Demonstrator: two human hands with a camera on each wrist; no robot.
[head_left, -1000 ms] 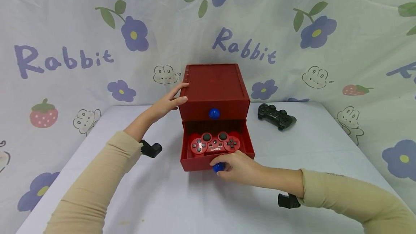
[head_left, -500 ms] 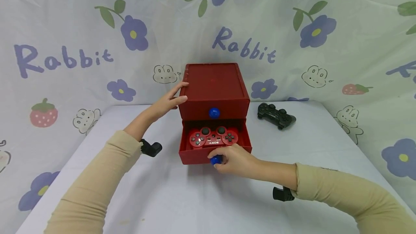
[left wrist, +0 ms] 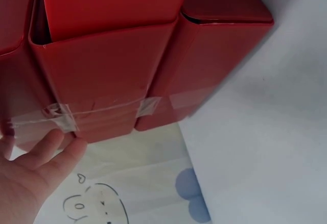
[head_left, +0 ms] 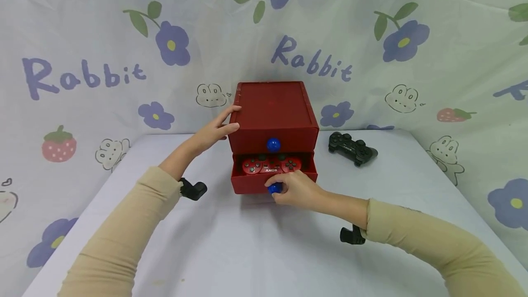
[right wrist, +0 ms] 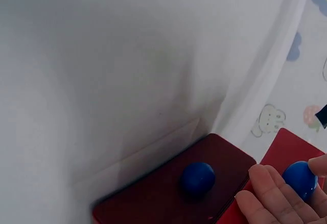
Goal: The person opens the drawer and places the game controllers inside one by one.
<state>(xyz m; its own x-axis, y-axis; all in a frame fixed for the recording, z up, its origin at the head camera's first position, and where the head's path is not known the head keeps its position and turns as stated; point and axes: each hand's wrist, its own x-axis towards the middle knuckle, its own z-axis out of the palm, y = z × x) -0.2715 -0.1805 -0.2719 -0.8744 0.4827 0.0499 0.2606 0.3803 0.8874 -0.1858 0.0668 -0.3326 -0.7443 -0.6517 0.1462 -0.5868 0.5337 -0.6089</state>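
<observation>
A red drawer box (head_left: pixel 276 107) stands at the back of the table, its middle drawer (head_left: pixel 249 185) partly pulled out. Inside that drawer lies a red game controller (head_left: pixel 271 167), its far edge hidden under the top tier. My right hand (head_left: pixel 299 190) pinches the drawer's round blue knob (right wrist: pixel 300 179) between thumb and fingers. With fingers spread and fairly straight, my left hand (head_left: pixel 211 133) rests against the box's left upper edge. In the left wrist view its fingertips touch the box's taped side (left wrist: pixel 107 91).
To the right of the box lies a black game controller (head_left: pixel 352 148). The upper drawer has its own blue knob (head_left: pixel 273 145). A lower closed drawer with another blue knob (right wrist: pixel 198 179) shows in the right wrist view. A patterned cloth (head_left: pixel 338 35) hangs behind.
My right hand has pushed the drawer inward, away from me, so less of it and of the red controller shows. The left hand has stayed in place.
</observation>
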